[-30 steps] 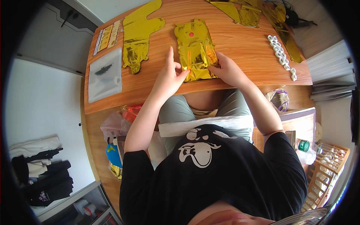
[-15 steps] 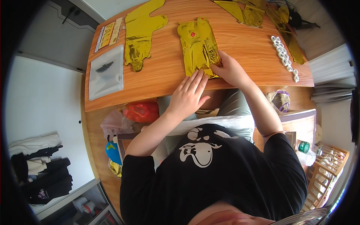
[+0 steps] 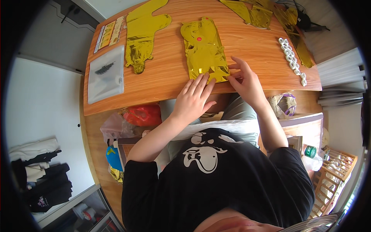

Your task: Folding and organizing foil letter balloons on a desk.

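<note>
A folded gold foil balloon (image 3: pixel 203 46) with a small red round mark lies flat near the front middle of the wooden table. My left hand (image 3: pixel 195 94) rests on its near edge, fingers stretched out over the foil. At its lower right corner is my right hand (image 3: pixel 249 85), with the fingers bent and spread apart. My right thumb touches or nearly touches the corner; nothing shows held in that hand. Left of it lies another flat gold foil balloon (image 3: pixel 141 34).
A clear plastic sleeve (image 3: pixel 106 75) and a printed card (image 3: pixel 109 34) lie at the table's left. Small white rolls (image 3: pixel 289 56) line the right side. More gold foil (image 3: pixel 259 15) lies at the far right. Below the table are a red bag (image 3: pixel 142 115) and a wooden rack (image 3: pixel 336 170).
The right hand has lifted off the balloon's right side and shifted right, its fingers spreading. The foil there now lies flatter. The left hand has stayed on the near edge.
</note>
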Action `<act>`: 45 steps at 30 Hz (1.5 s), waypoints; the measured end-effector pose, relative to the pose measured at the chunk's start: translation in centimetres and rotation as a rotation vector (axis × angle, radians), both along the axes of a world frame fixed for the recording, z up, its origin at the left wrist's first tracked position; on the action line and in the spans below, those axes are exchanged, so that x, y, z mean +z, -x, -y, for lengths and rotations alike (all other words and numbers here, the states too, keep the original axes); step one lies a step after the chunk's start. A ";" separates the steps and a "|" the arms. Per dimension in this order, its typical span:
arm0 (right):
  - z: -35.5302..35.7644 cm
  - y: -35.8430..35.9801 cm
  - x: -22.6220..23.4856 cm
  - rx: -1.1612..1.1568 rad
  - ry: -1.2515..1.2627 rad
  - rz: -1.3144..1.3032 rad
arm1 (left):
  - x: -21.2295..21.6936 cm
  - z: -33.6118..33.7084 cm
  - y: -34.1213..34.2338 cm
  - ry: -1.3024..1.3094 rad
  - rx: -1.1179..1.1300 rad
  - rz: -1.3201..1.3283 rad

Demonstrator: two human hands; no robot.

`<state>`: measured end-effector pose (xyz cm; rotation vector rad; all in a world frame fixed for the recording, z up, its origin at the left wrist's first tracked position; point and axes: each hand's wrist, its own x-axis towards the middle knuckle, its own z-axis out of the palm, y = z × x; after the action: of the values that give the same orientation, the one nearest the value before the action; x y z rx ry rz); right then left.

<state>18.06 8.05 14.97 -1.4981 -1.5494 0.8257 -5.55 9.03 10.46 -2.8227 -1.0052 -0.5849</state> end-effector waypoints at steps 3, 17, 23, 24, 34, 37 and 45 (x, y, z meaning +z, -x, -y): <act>0.0 0.0 -0.1 -0.025 0.006 0.034 | 0.2 0.1 -0.2 -0.031 -0.006 0.002; 1.5 0.9 -2.6 -0.128 -0.277 0.253 | 0.2 -0.2 -0.2 0.032 -0.004 0.023; 1.6 1.1 -1.7 -0.193 -0.333 0.396 | 0.1 -0.1 -0.1 0.034 0.002 0.020; 1.6 0.9 -1.6 -0.195 -0.432 0.522 | 0.1 -0.1 -0.1 0.032 0.001 0.020; 2.8 -2.2 -3.0 0.041 -0.644 0.862 | 0.0 -0.2 -0.1 0.028 -0.002 0.034; 2.7 -2.5 -3.1 0.053 -0.690 0.849 | 0.4 -0.1 -0.1 0.048 -0.010 0.044; 2.9 -4.5 -2.9 0.279 -0.824 0.864 | 2.2 1.1 1.3 0.400 -0.084 0.360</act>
<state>22.51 5.16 12.02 -1.0272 -2.3470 -0.4245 -6.83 7.97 12.64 -3.1915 -1.1791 -1.0367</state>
